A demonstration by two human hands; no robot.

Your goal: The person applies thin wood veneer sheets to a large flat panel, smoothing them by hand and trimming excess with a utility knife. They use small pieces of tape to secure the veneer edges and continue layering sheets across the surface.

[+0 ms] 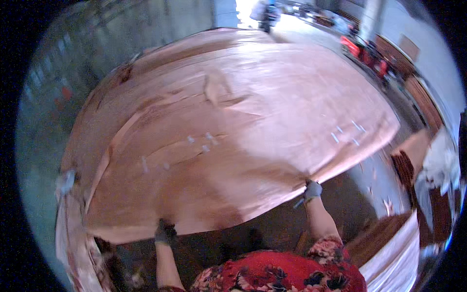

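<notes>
A broad, thin, pinkish-brown wooden sheet (228, 165) is clamped along its near edge by gloved left hand (166, 231) and right hand (312, 189), spaced presumably for even tension.

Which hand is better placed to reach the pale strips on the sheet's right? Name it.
Probably the right hand: it grips the sheet closer to those pale strips; the left hand is farther off.

Workshop, broad thin sheet (292, 97), stacked brown sheets (403, 168), pale pillar (372, 19), bright doorway (246, 11)
</notes>
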